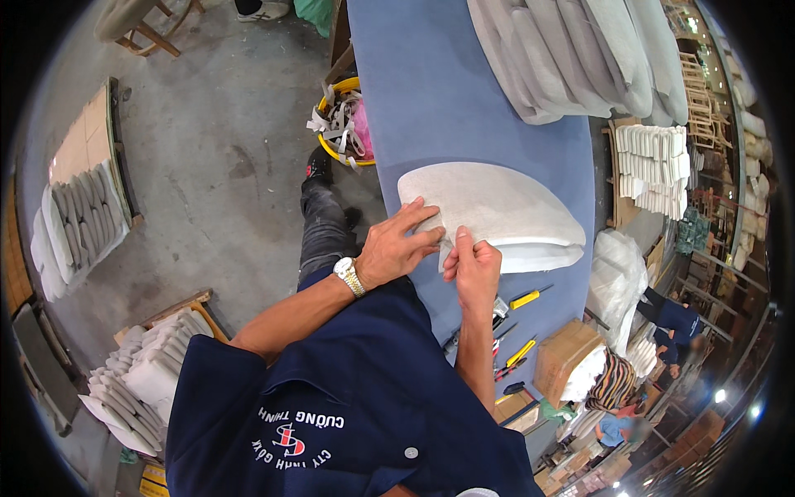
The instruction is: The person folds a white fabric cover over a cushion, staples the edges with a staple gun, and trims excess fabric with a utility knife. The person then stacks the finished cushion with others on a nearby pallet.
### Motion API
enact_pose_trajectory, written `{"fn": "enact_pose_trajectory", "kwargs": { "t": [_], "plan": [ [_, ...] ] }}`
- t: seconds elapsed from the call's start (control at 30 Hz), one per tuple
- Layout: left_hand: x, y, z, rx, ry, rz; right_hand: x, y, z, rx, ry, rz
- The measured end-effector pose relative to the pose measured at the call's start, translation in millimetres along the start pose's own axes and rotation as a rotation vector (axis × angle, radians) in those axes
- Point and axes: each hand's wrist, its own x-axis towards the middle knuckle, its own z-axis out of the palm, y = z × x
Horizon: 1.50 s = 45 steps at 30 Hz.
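A light grey fabric-covered seat cushion [497,199] with a rounded outline lies on the blue-covered table [472,99] in front of me. A white layer [538,255] shows along its near edge. My left hand [401,246], with a watch [349,276] on the wrist, rests on the cushion's left end, fingers stretched and spread over the fabric. My right hand [474,269] is closed at the near edge, thumb and fingers pinching the fabric there. The pinched bit itself is mostly hidden by the fingers.
Grey cushions [571,58] are stacked at the table's far end. Yellow-handled tools [522,354] lie at its near right, beside a cardboard box [567,360]. A yellow-rimmed basket of strips [344,124] stands left of the table. Other people [681,321] are at far right.
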Motion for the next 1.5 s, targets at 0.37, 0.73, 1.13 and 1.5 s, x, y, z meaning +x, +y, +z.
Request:
{"fn": "enact_pose_trajectory", "kwargs": {
  "t": [0.37, 0.73, 1.13, 1.5],
  "plan": [
    [-1.1, 3.8, -2.4, 0.089, -0.077, 0.028, -6.9, 4.3, 1.7, -0.036, -0.025, 0.019],
    [1.4, 8.3, 1.0, -0.012, -0.028, -0.086, -9.4, 21.7, -8.8, -0.061, -0.026, -0.093],
    [3.9, -12.1, 16.0, 0.197, -0.611, 0.199, -55.4, 132.3, -49.3, 0.514, -0.09, 0.178],
    [85.7, -76.2, 56.0, 0.121, -0.704, -0.44, -36.6, 231.6, -40.7, 0.605, 0.133, 0.254]
  ]
}}
